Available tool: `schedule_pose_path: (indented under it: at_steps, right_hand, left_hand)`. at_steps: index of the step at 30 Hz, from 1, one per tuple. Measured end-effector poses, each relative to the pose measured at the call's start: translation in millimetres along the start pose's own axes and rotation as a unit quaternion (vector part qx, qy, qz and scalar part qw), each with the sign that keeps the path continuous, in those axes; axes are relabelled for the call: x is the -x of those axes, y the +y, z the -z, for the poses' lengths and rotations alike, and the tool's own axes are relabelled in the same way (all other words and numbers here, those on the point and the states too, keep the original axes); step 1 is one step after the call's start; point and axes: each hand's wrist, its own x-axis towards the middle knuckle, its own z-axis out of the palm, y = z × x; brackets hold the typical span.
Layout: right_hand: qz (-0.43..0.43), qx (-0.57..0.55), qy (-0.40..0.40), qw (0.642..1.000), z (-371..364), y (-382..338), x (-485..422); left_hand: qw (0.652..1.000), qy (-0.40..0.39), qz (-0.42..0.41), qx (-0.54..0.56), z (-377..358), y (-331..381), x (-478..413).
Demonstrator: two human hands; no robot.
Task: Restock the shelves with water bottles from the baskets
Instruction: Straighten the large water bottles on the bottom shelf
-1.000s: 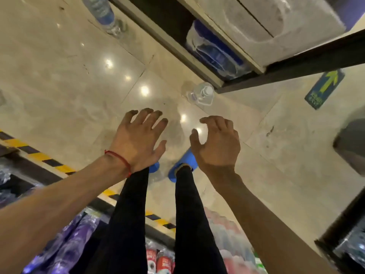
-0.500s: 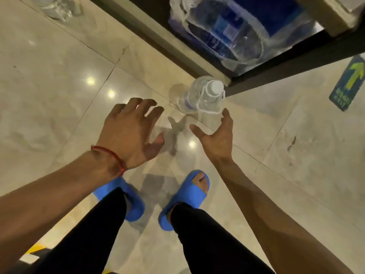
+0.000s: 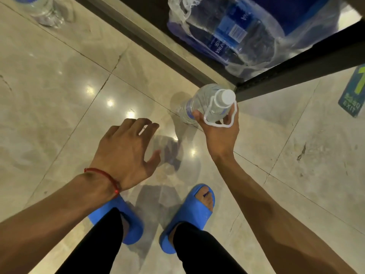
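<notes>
At the foot of the shelf (image 3: 296,71), on the polished stone floor (image 3: 59,86):

- Water bottle (image 3: 203,102): clear, white cap (image 3: 227,96), white carry loop (image 3: 219,125) hanging from the neck. It sits just beside the shelf's corner; whether its base touches the floor cannot be told.
- Right hand (image 3: 220,135): grip curled round the bottle's shoulder below the cap, thumb on the left side, fingers on the far side; the loop lies across the palm.
- Left hand (image 3: 122,151): grip spread, fingers loosely apart, holding and touching nothing, well left of the bottle and above the floor. Red thread (image 3: 106,176) on the wrist.
- Wrapped pack (image 3: 237,36): large blue-labelled bottles in clear plastic, filling the lowest shelf bay directly behind the held bottle.
- Second bottle (image 3: 43,10): on the floor, far upper left, partly cut off.
- Floor sign (image 3: 353,91): blue with a green arrow, right edge.
- Blue slippers (image 3: 189,216) and black trousers (image 3: 197,252): below both hands.
</notes>
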Motion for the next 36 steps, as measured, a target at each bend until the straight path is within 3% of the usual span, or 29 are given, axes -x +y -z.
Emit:
schedule_pose_path:
  at_steps: [7, 16, 20, 22, 31, 36]
  right_hand:
    - [-0.086, -0.148, 0.125, 0.977, 15.5, 17.1, 0.4]
    - [-0.146, -0.256, 0.18, 0.939, 47.3, 53.8, -1.2]
    - [-0.187, -0.321, 0.223, 0.901, 60.4, 77.8, 3.6]
    - [-0.215, -0.36, 0.225, 0.879, 66.2, 88.8, 5.3]
    - [-0.256, -0.402, 0.229, 0.849, 84.2, 119.1, -1.8]
    - [-0.267, -0.384, 0.231, 0.853, 89.6, 104.4, 4.7]
  left_hand:
    - [0.999, -0.017, -0.029, -0.004, -16.8, 14.6, -24.2]
    - [0.993, -0.03, -0.113, 0.028, -65.9, 61.6, -112.2]
    - [0.988, -0.06, -0.136, 0.034, -104.2, 89.5, -161.3]
    - [0.984, -0.076, -0.16, 0.019, -122.0, 98.6, -178.8]
    - [0.972, -0.083, -0.202, -0.082, -164.9, 112.5, -231.9]
    - [0.972, -0.076, -0.202, -0.09, -162.8, 109.9, -215.2]
